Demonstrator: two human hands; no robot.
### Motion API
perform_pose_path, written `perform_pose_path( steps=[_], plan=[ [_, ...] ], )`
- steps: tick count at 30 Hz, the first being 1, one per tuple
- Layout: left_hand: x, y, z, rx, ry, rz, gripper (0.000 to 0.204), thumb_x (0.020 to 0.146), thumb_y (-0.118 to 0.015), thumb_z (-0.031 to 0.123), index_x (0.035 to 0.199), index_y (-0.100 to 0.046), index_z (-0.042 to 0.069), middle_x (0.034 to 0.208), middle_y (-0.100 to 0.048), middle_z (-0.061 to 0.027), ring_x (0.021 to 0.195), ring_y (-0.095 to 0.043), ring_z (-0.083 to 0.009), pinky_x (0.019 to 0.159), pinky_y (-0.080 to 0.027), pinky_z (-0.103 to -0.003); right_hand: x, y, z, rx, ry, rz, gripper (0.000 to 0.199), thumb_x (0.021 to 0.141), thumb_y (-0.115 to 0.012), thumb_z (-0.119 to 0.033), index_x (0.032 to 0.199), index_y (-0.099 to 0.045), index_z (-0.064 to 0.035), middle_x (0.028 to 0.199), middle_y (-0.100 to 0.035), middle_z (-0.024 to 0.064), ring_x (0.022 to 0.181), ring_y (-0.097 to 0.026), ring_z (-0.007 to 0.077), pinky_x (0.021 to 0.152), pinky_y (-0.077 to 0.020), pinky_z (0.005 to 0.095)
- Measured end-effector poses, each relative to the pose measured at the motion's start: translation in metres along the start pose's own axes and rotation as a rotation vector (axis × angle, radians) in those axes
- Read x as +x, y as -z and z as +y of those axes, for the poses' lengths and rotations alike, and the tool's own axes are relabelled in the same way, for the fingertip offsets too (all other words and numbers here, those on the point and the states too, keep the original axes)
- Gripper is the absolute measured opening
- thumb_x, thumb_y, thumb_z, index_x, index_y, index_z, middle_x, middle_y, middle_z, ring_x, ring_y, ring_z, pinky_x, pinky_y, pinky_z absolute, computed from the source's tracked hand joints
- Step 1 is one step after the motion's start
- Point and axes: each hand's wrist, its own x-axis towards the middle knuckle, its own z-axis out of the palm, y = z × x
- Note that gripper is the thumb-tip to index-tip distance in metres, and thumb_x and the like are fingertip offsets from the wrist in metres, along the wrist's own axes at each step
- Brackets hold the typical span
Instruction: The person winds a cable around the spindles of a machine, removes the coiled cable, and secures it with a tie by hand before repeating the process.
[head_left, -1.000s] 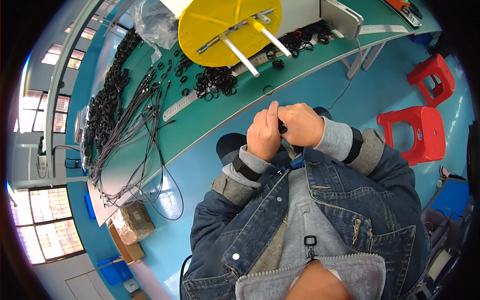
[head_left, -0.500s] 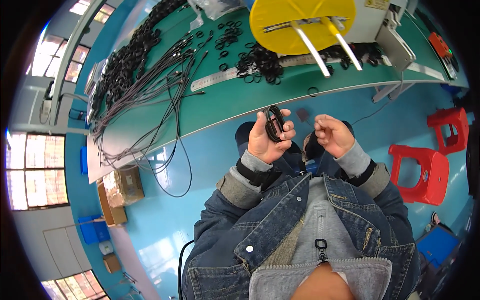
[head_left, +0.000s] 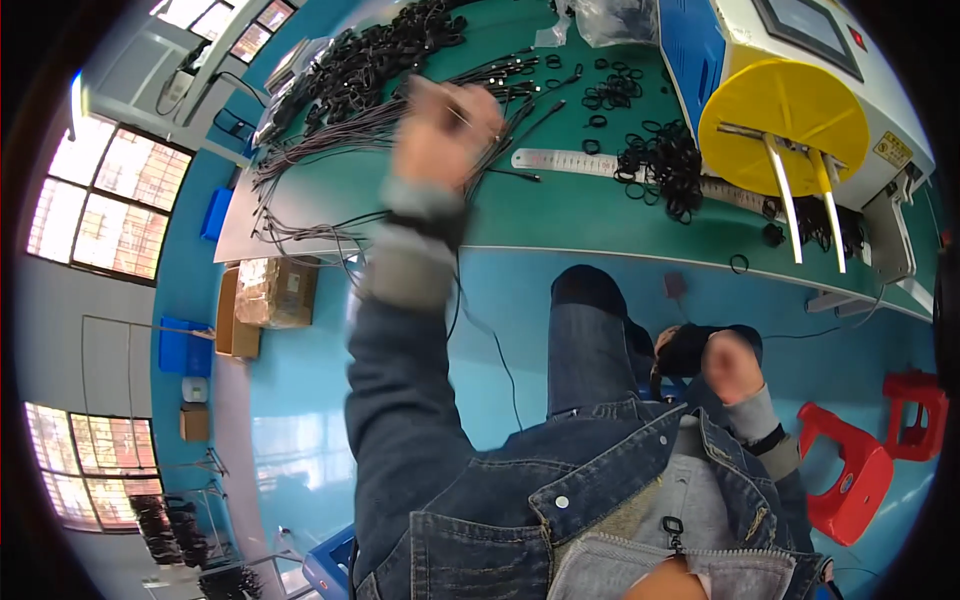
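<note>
My left hand (head_left: 445,135) is stretched out over the green-topped table, above a spread of loose dark cables (head_left: 345,160) with metal connector ends. Motion smears its fingers, and I cannot make out whether anything is in them. Beyond it lies a heap of black coiled cables (head_left: 370,75). Over my lap, near my knee and below the table edge, my right hand (head_left: 733,367) is blurred too, so its fingers do not show clearly. Small black rings (head_left: 665,165) lie piled beside a steel ruler (head_left: 570,161), right of my left hand.
A machine with a yellow disc (head_left: 785,95) and two projecting rods stands at the table's right. One black ring (head_left: 739,263) lies at the front edge. Red stools (head_left: 850,470) stand on the right; cardboard boxes (head_left: 275,292) sit below the table's left end.
My left hand has swung from in front of me out to the far left, over the cables. My right hand has dropped toward my lap. The view has shifted left.
</note>
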Motion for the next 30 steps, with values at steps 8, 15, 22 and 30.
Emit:
perform_pose_path(
  steps=[8, 15, 22, 30],
  plan=[
    [0.029, 0.092, -0.071, 1.123, 0.259, 0.073, 0.023, 0.069, -0.067, 0.024, 0.082, -0.068, 0.005, 0.080, -0.065, -0.0143, 0.077, -0.063, -0.0273, 0.071, -0.048, -0.034, 0.008, -0.005, 0.001, -0.010, 0.019, -0.003, 0.006, 0.082, -0.054, -0.012, 0.085, -0.051, -0.0067, 0.066, -0.051, 0.0001, 0.050, -0.045, 0.0086, 0.041, -0.0330, 0.0208],
    [0.012, 0.065, -0.122, 1.304, 0.521, -0.100, 0.020, 0.075, -0.062, 0.023, 0.082, -0.065, 0.004, 0.090, -0.063, -0.0166, 0.086, -0.059, -0.0348, 0.077, -0.047, -0.041, 0.001, -0.009, -0.003, -0.037, 0.016, 0.010, 0.005, 0.083, -0.052, -0.010, 0.084, -0.054, -0.0062, 0.065, -0.052, 0.0004, 0.048, -0.045, 0.0077, 0.039, -0.0332, 0.0193],
    [0.072, 0.112, -0.103, 1.527, 0.155, 0.350, 0.028, 0.079, -0.058, 0.030, 0.090, -0.063, 0.004, 0.087, -0.061, -0.0186, 0.087, -0.059, -0.0352, 0.076, -0.046, -0.044, -0.005, -0.007, -0.005, -0.004, 0.041, 0.032, 0.005, 0.083, -0.052, -0.009, 0.083, -0.055, -0.0058, 0.064, -0.052, 0.0001, 0.048, -0.045, 0.0075, 0.039, -0.0329, 0.0183],
    [0.109, 0.107, -0.012, 0.744, 0.000, 0.847, 0.028, 0.080, -0.060, 0.026, 0.089, -0.063, -0.001, 0.087, -0.061, -0.0117, 0.075, -0.058, -0.0218, 0.067, -0.045, -0.033, -0.005, -0.006, -0.007, -0.003, 0.051, 0.001, 0.005, 0.083, -0.052, -0.009, 0.084, -0.055, -0.0055, 0.064, -0.053, 0.0005, 0.048, -0.046, 0.0071, 0.038, -0.0334, 0.0180]
  ],
)
